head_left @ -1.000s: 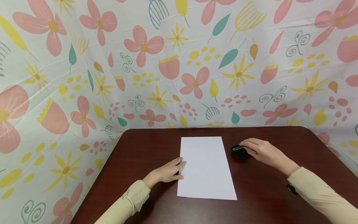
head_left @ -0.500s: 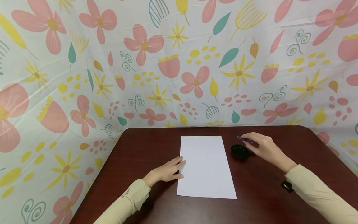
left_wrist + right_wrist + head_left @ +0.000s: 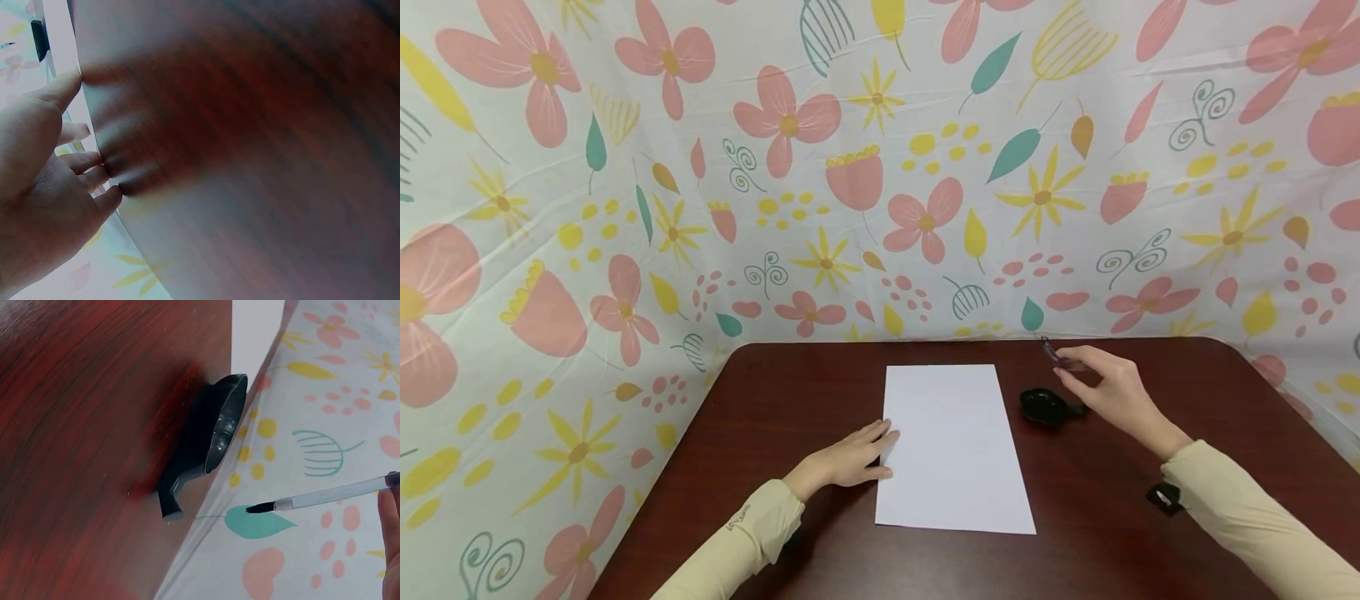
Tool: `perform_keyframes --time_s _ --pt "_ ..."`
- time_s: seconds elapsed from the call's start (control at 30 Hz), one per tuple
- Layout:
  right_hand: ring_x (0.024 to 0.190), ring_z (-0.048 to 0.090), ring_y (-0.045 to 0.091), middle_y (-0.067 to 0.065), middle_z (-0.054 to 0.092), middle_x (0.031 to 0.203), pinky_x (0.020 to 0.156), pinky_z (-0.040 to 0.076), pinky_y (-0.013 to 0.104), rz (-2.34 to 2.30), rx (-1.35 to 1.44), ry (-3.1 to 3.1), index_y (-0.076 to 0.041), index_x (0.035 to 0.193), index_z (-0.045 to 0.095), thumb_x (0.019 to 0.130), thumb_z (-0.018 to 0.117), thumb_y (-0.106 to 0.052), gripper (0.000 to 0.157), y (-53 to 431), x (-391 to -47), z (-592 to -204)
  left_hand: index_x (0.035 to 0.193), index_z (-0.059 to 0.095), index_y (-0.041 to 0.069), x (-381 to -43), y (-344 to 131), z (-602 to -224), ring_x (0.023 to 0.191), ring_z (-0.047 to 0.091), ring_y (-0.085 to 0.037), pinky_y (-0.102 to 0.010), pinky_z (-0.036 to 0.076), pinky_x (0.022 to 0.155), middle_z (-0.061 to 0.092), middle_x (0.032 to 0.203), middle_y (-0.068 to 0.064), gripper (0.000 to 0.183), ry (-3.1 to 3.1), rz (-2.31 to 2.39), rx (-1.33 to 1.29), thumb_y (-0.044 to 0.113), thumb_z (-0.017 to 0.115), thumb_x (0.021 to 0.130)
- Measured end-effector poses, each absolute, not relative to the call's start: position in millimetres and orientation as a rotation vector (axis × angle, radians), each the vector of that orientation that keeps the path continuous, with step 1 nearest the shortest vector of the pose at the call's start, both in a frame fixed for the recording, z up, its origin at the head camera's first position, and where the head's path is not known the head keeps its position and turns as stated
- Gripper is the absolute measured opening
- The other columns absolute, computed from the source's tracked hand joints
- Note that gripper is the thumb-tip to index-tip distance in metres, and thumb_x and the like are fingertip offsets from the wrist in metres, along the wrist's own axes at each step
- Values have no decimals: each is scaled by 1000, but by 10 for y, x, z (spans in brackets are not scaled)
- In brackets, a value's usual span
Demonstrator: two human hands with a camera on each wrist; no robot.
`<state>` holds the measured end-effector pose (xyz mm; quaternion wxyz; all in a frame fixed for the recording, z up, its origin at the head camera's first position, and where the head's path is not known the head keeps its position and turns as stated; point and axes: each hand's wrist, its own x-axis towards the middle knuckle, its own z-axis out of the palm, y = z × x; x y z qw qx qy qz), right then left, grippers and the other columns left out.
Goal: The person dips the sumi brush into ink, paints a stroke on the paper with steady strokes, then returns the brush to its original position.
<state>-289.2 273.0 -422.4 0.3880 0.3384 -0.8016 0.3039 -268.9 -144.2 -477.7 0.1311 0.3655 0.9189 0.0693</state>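
In the head view my left hand [image 3: 848, 460] rests its spread fingertips on the left edge of a white sheet of paper [image 3: 951, 450]. The left wrist view shows that hand [image 3: 50, 169] with its fingertips along the paper's edge. My right hand [image 3: 1116, 392] pinches a slim brush [image 3: 1051, 352] above the table. In the right wrist view the brush [image 3: 331, 495] has a pale handle and dark bristles, and only part of the hand [image 3: 390, 537] shows. Below and left of the right hand sits a small black dish with a short handle [image 3: 1042, 406].
The dark red-brown wooden table [image 3: 790, 400] has rounded far corners. A floral cloth [image 3: 880, 167] hangs just behind it and along the left side. A small black device [image 3: 1165, 497] shows beneath the right sleeve.
My right hand has lifted the brush up from the black dish and turned it so its far end points upward and away. My left hand and the paper have stayed put.
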Motion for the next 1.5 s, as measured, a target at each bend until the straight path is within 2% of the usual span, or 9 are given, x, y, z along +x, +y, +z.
perform_keyframes --time_s 0.07,0.13,0.5,0.73,0.83,0.97,1.1,1.3,1.5 --pt "86 63 -8 11 72 90 71 51 8 804 827 -2034 -1 104 70 59 81 18 50 2721 -2891 -4217 152 26 4 -2689 -1440 -4773 149 19 -30 -47 28 116 18 160 -18 66 2671 200 1065 35 52 100" --pt "88 61 -14 13 72 91 69 51 9 842 800 -2029 1 105 70 58 80 21 52 2713 -2891 -4211 152 27 4 -2689 -1439 -4767 149 19 -31 -47 28 116 18 160 -19 66 2672 202 1067 35 52 100" --pt "87 62 -14 18 72 92 71 49 5 1026 670 -2046 -1 107 70 70 75 17 42 2689 -2903 -4244 152 27 5 -2678 -1441 -4761 149 19 -30 -47 28 116 19 160 -18 66 2673 221 1052 35 52 100" --pt "85 64 -11 29 68 91 68 50 7 1084 656 -2025 9 104 67 71 70 23 35 2527 -2694 -4030 152 28 5 -2681 -1450 -4785 149 19 -30 -46 28 117 19 160 -18 66 2673 221 1062 36 52 100" --pt "86 64 -11 27 69 92 68 51 7 1101 647 -2015 10 104 67 71 71 22 36 2536 -2713 -4058 152 28 6 -2676 -1451 -4773 149 19 -30 -47 27 117 19 161 -17 66 2668 232 1049 36 52 100" --pt "87 65 -9 0 73 97 69 51 7 1148 587 -2029 7 104 67 74 72 18 33 2560 -2742 -4102 153 27 6 -2674 -1449 -4750 150 18 -30 -47 27 117 18 161 -17 66 2663 241 1034 36 52 100" --pt "89 65 -9 -24 64 100 71 50 6 1205 502 -2068 5 105 67 79 71 12 27 2588 -2757 -4147 152 28 6 -2678 -1446 -4752 149 19 -30 -47 28 116 20 160 -17 66 2667 230 1041 36 53 99" --pt "89 63 -12 -16 65 99 71 49 5 1227 432 -2131 3 106 66 83 69 7 24 2612 -2751 -4219 153 27 7 -2680 -1443 -4768 149 18 -30 -47 28 117 18 161 -17 65 2666 224 1038 37 51 100" --pt "88 63 -12 10 70 99 70 49 5 1205 429 -2176 3 107 67 84 69 6 24 2622 -2766 -4263 153 27 7 -2683 -1441 -4778 150 17 -29 -46 27 117 18 161 -17 66 2666 228 1037 37 51 100"
